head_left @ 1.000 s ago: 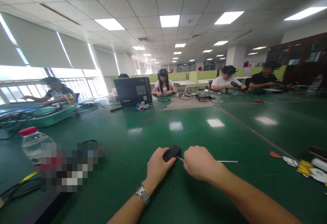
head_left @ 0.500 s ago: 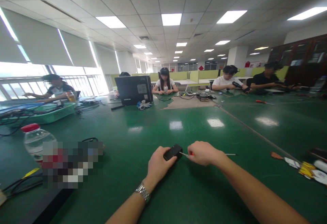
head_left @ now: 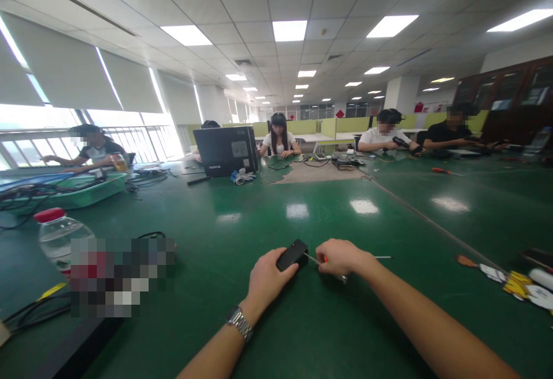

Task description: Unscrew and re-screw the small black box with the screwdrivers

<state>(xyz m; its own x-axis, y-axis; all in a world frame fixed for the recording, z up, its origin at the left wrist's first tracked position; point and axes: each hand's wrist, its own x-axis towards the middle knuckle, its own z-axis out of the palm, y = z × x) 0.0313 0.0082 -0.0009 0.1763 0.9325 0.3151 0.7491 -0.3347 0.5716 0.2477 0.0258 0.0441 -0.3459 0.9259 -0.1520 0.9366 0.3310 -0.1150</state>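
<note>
- black box (head_left: 292,254) sits at 1 o'clock off the left hand (head_left: 266,280), fingers curled round it
- right hand (head_left: 341,257) pinched tight on a screwdriver (head_left: 317,261), tip at the box

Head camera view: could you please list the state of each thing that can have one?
Left hand: closed on the small black box, tilted.
Right hand: closed on a thin screwdriver, tip at the box.
Water bottle: upright, red cap on.
Computer case: upright on green table.
</note>
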